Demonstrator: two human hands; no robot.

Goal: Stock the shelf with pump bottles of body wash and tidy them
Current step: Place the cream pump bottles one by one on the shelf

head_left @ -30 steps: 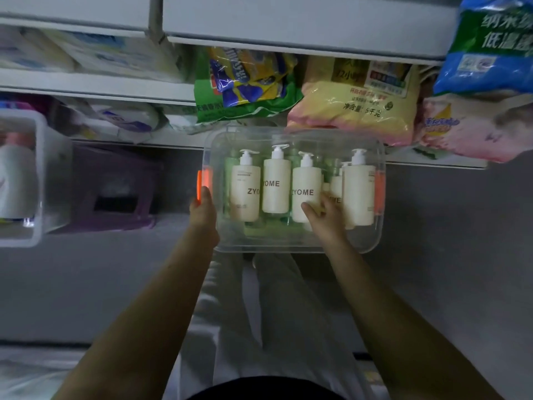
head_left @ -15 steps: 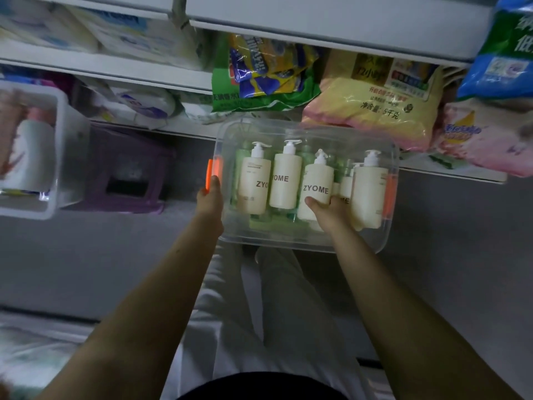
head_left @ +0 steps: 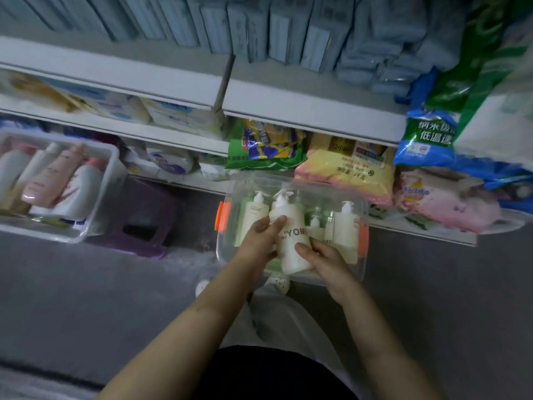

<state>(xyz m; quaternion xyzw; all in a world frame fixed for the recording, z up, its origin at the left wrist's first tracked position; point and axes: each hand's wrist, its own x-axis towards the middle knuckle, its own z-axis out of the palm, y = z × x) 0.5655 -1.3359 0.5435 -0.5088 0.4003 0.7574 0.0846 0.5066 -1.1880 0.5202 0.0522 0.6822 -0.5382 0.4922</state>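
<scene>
the left hand (head_left: 258,241) and right hand (head_left: 327,262) both wrap round one white pump bottle (head_left: 292,246), maybe to lift it from the clear box (head_left: 364,264).

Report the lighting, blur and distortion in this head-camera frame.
Head view: dim, flat, cool light, no hard shadows; wide-angle distortion bows the shelf edge; the pink bottles at left and the upper blue packs are smeared by blur; the held pump bottle is sharpest, its lettering partly legible.
</scene>
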